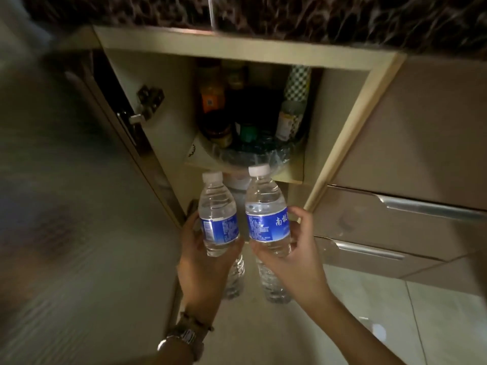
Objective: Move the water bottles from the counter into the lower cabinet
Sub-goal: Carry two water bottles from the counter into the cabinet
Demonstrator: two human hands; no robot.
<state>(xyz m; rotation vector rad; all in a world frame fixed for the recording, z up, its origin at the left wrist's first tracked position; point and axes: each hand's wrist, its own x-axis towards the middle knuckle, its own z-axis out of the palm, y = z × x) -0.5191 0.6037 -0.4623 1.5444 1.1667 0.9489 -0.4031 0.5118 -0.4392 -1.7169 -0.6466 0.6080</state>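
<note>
Nearest the viewer, a watch [181,338] on the left wrist; ahead of it the left hand [203,256], fingers curled round the lower half of the left bottle [217,214], and beside it the right hand [295,248], thumb and fingers clamped round the blue label of the right bottle [267,209]; each hand appears to hold a second bottle beneath the first, their clear bodies showing below the palms, though the grip on these is hidden; the two upper bottles, white-capped, upright and slightly tilted, stand side by side, close together but apart, held in the air just in front of the cabinet [340,101] opening, neither yet inside; left of the bottles, the open cabinet door [79,206], blurred, its hinge [147,104] visible on the cabinet's inner left wall; right of the bottles, two drawers [395,227] with metal handles, and below them pale floor tile; beyond the bottle caps, a shelf [290,175] inside the cabinet carrying a round tray [253,156] of jars and condiment bottles, among them an orange-labelled bottle [212,97] and a checked roll [297,84]; farthest, above the cabinet, the dark mottled counter [316,19].
</note>
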